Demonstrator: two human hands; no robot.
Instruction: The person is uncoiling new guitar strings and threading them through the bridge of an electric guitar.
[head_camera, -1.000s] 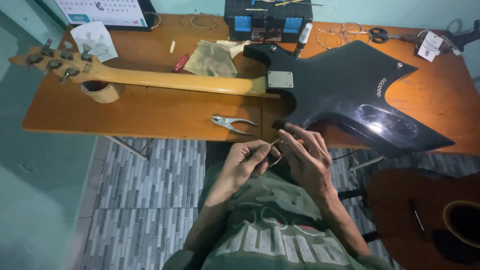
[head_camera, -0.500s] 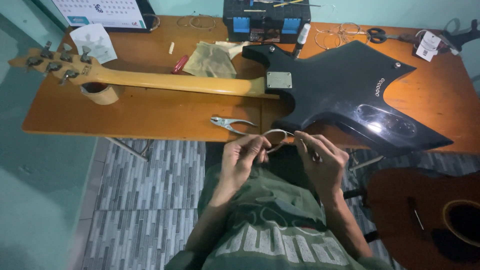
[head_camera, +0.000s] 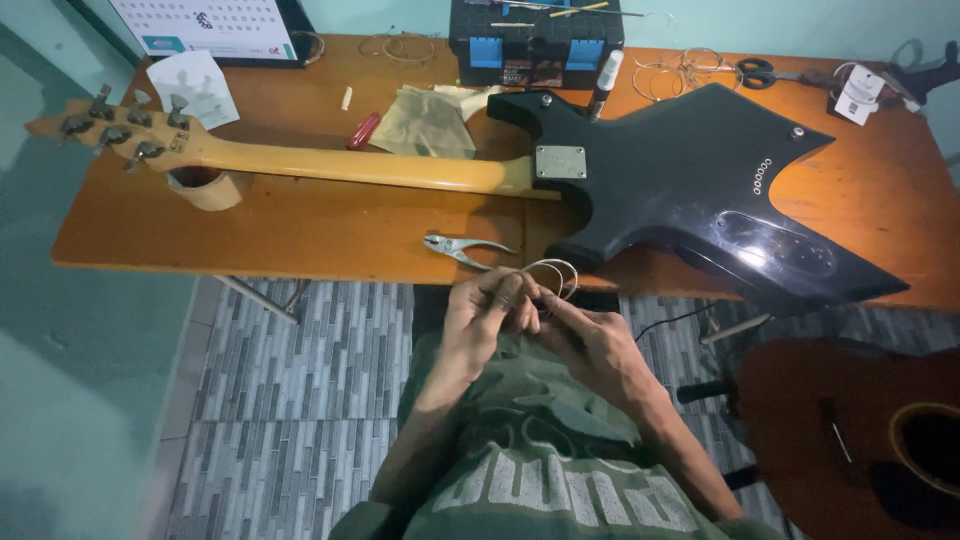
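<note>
Both hands, left hand (head_camera: 487, 312) and right hand (head_camera: 592, 345), pinch a coiled guitar string (head_camera: 556, 277) just off the worktop's (head_camera: 300, 225) near edge, apparently between fingertips. Risk: coil springing loose, whipping, or kinking if either grip slackens.

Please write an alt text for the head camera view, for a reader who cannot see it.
Both hands, left hand and right hand, hold a coiled guitar string above the person's lap. In front, a black electric guitar lies face down on an orange wooden table, with pliers near the table's front edge.
</note>
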